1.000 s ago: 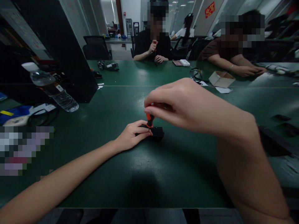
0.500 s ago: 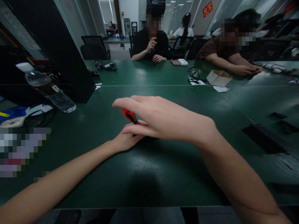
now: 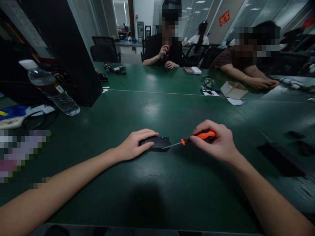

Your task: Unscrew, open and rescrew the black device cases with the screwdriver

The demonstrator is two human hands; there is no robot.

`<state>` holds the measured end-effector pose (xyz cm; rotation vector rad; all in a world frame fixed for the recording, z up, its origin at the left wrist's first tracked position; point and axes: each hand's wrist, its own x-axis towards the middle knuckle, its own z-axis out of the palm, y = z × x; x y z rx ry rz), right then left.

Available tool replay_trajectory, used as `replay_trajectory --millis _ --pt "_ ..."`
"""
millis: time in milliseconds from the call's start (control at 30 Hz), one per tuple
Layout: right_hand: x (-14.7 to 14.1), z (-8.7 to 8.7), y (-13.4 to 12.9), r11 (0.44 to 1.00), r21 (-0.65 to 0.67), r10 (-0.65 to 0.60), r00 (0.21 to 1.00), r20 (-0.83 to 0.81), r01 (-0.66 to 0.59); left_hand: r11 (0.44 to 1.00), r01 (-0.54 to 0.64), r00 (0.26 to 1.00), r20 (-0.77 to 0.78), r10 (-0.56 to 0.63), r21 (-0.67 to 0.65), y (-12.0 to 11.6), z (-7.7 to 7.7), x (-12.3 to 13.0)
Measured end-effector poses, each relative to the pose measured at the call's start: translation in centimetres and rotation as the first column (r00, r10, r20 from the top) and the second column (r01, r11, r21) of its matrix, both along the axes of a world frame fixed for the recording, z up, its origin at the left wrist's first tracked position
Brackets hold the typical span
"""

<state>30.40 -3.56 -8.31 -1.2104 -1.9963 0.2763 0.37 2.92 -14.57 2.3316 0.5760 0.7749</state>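
A flat black rectangular case (image 3: pixel 161 143) lies on the green table (image 3: pixel 118 190) in front of me. My left hand (image 3: pixel 136 144) grips its left end, thumb on the near side and fingers over the far side, covering that end. In my right hand (image 3: pixel 216 139) is a screwdriver (image 3: pixel 203 135) with an orange and black handle, held between thumb and fingers. Its thin metal shaft points left, low and slanting, with the tip at the near right part of the case. Whether the tip touches the surface I cannot tell.
A water bottle (image 3: pixel 52 87) stands at the left beside a dark pillar (image 3: pixel 66 52). At the right lies a dark flat object (image 3: pixel 282 157). Further back are a small open box (image 3: pixel 233 90) and cables (image 3: pixel 207 84). Two people sit across the table.
My right hand has drawn back to the right and turned the screwdriver from upright over the left hand to a low slant. The black case now shows. The view has shifted slightly.
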Motion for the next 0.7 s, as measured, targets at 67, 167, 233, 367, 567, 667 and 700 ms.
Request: replay_trajectory --millis 67,167,233,367,567,667,700 --pt "1.4 -1.2 -0.2 0.993 0.069 -0.097 0.994 -0.050 0.101 1.000 -0.001 1.000 -0.009 0.001 -0.013 0.1 0.1 -0.1" --pt "2.1 -2.1 0.0 0.969 0.106 -0.214 0.973 -0.092 0.223 1.000 -0.002 1.000 -0.029 0.003 0.009 0.1 0.3 -0.1" --pt "2.0 -2.1 0.0 0.960 0.109 -0.245 0.962 -0.123 0.259 1.000 0.001 0.999 -0.048 0.000 0.020 0.1 0.4 -0.1" --pt "1.2 -1.9 -0.6 0.952 0.146 -0.247 0.957 -0.154 0.269 1.000 -0.006 0.997 -0.081 0.008 0.020 -0.2 0.4 0.0" --pt "1.1 -2.0 -1.3 0.938 0.206 -0.253 0.958 -0.135 0.277 0.999 -0.053 0.992 -0.112 0.054 0.007 -0.5 0.1 0.1" --pt "0.8 -2.0 -1.2 0.940 0.176 -0.266 0.952 -0.151 0.291 0.999 -0.046 0.988 -0.145 0.047 0.009 -0.4 0.3 -0.1" --pt "0.6 -1.9 -1.1 0.943 0.160 -0.268 0.951 -0.156 0.292 0.999 -0.049 0.986 -0.162 0.051 0.019 -0.4 0.4 -0.1"
